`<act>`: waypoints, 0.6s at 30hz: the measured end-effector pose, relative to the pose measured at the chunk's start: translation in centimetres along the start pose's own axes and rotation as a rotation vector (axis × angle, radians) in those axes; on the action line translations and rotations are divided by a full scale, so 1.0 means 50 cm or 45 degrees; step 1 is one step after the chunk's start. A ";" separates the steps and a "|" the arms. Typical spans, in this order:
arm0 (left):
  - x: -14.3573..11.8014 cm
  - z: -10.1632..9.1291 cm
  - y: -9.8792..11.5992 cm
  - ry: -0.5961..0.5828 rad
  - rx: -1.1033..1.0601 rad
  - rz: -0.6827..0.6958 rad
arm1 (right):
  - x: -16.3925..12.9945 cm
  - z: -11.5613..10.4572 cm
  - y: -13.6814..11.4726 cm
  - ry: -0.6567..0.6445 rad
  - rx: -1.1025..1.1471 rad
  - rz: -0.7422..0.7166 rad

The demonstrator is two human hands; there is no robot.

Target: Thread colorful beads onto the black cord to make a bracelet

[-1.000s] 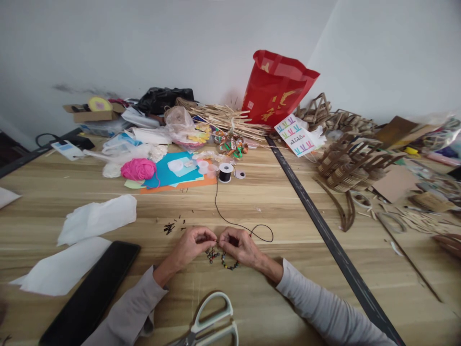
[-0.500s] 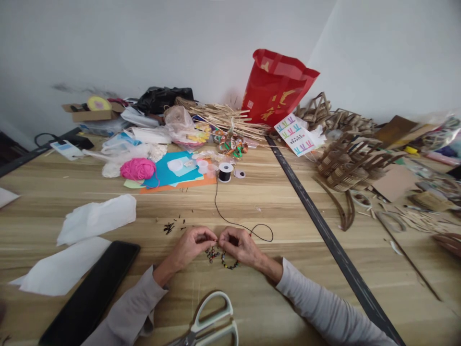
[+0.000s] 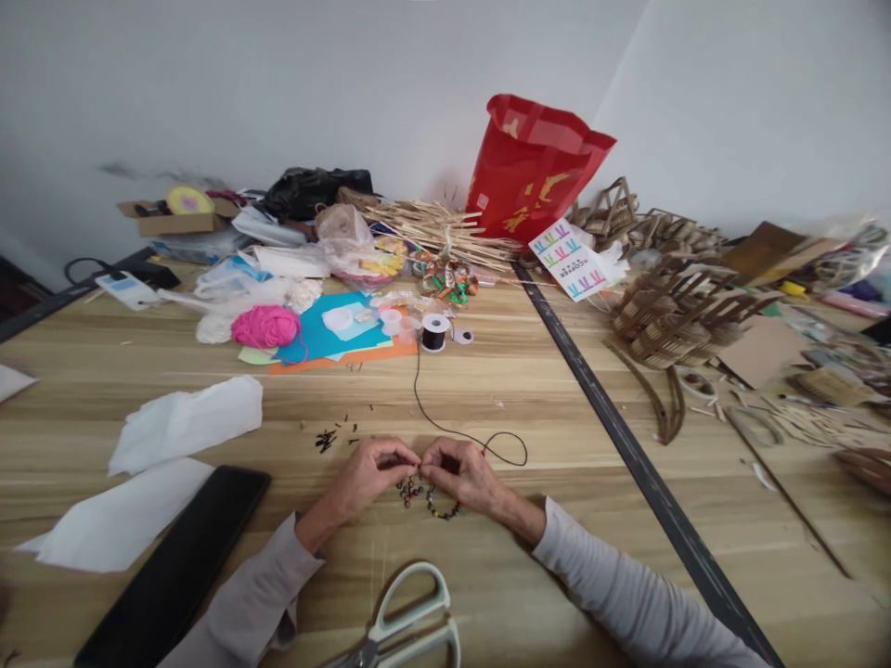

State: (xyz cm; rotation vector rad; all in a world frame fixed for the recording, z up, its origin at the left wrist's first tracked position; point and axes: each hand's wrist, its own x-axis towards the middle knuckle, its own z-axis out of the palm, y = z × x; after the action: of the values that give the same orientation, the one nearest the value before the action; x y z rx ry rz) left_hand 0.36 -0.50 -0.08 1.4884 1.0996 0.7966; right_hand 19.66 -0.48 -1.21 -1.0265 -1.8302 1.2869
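Observation:
Over the table my left hand (image 3: 372,473) and my right hand (image 3: 463,471) meet fingertip to fingertip, both closed in a pinch. From under my right fingers hangs a curved string of small coloured beads (image 3: 444,514), gripped at its hidden upper end. What my left thumb and forefinger pinch is too small to make out. Loose dark beads (image 3: 409,493) lie just below the fingertips. A thin black cord (image 3: 445,428) runs from a spool (image 3: 435,334), loops on the table and reaches my right hand.
White-handled scissors (image 3: 410,612) lie in front of me. To the left are a long black case (image 3: 181,566), white paper (image 3: 187,422) and short black bits (image 3: 326,440). Farther back stand pink yarn (image 3: 265,326), a red bag (image 3: 535,172) and small woven baskets (image 3: 668,320).
My fingertips have shifted very slightly against each other where they meet. The beads, cord and spool look the same.

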 end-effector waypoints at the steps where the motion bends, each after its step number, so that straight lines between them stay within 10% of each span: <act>1: 0.000 0.000 0.000 0.000 -0.003 -0.001 | 0.001 0.000 0.001 0.000 0.023 0.005; 18: -0.002 0.005 0.004 0.006 -0.025 -0.067 | 0.004 0.000 -0.007 -0.002 0.105 0.076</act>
State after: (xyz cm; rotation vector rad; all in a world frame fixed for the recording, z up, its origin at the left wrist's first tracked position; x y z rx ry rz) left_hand 0.60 -0.66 0.07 1.4365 1.1272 0.7725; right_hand 19.47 -0.39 -0.87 -1.0423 -1.7445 1.3874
